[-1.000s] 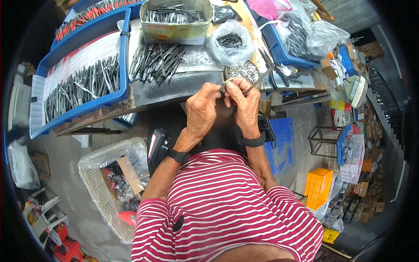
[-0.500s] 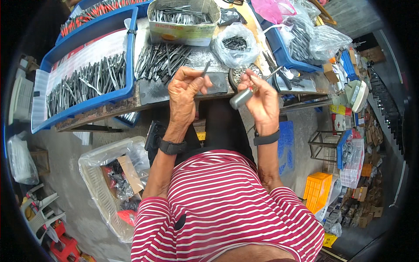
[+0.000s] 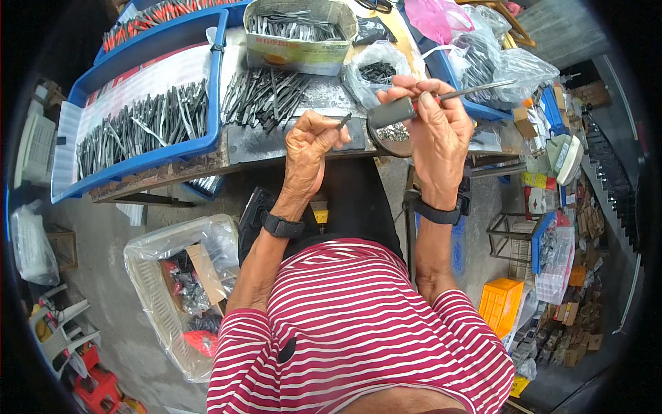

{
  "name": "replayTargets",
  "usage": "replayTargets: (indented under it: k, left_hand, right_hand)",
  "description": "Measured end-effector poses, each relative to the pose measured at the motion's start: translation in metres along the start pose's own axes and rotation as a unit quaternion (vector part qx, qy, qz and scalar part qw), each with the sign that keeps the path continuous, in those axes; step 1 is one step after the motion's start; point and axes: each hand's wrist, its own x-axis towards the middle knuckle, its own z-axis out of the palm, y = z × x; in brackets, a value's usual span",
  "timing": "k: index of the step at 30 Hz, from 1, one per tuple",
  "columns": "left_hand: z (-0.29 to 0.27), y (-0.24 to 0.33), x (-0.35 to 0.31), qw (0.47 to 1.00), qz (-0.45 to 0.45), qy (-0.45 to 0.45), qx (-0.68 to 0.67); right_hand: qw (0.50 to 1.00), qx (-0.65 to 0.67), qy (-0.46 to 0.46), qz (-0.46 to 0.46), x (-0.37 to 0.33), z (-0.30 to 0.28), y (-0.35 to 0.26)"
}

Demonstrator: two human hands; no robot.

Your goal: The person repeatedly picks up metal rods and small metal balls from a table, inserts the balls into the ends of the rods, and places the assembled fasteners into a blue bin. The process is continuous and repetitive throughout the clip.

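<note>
My left hand [image 3: 307, 148] pinches a small thin dark piece [image 3: 345, 121] between thumb and fingertips, just over the front edge of the workbench. To its right, my right hand [image 3: 441, 134] is raised with its fingers around a screwdriver [image 3: 392, 113]. The thick grey handle points left toward the dark piece and the long metal shaft points right; the two things are apart. Beneath the handle sits a round dish of small metal parts [image 3: 394, 132], partly covered by my right hand. Dark, narrow pieces [image 3: 265, 96] lie heaped behind my left hand.
At the left, a blue tray [image 3: 214, 90] holds rows of dark strips. A cardboard box [image 3: 296, 56] of similar strips and a plastic bag of small black parts [image 3: 376, 72] stand at the back. Another blue tray [image 3: 441, 65] carries bags. A lined basket [image 3: 148, 276] is on the floor.
My right hand has risen to the right and turned, swinging the screwdriver closer to level. My left hand has shifted slightly right, still pinching the dark piece.
</note>
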Motion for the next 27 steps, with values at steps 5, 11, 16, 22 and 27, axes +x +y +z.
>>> replayTargets:
  k: [5,11,16,22,27]
  left_hand:
    - [0.001,0.001,-0.001,1.000,0.003,0.003,0.010]
    - [0.001,0.003,-0.004,0.999,-0.009,0.016,0.031]
    - [0.000,0.001,-0.004,1.000,-0.004,0.007,0.030]
    - [0.000,0.000,-0.002,1.000,-0.008,-0.002,0.020]
    - [0.000,0.001,-0.003,1.000,-0.011,0.002,0.023]
  right_hand:
    - [0.987,-0.141,-0.040,-0.058,0.008,0.021,-0.001]
    - [0.966,-0.240,-0.081,-0.044,0.006,0.027,-0.003]
    - [0.970,-0.169,-0.061,-0.162,0.015,0.027,-0.022]
    - [0.959,-0.248,-0.083,-0.106,-0.001,0.039,0.002]
    - [0.979,-0.145,-0.063,-0.129,0.008,0.032,-0.017]
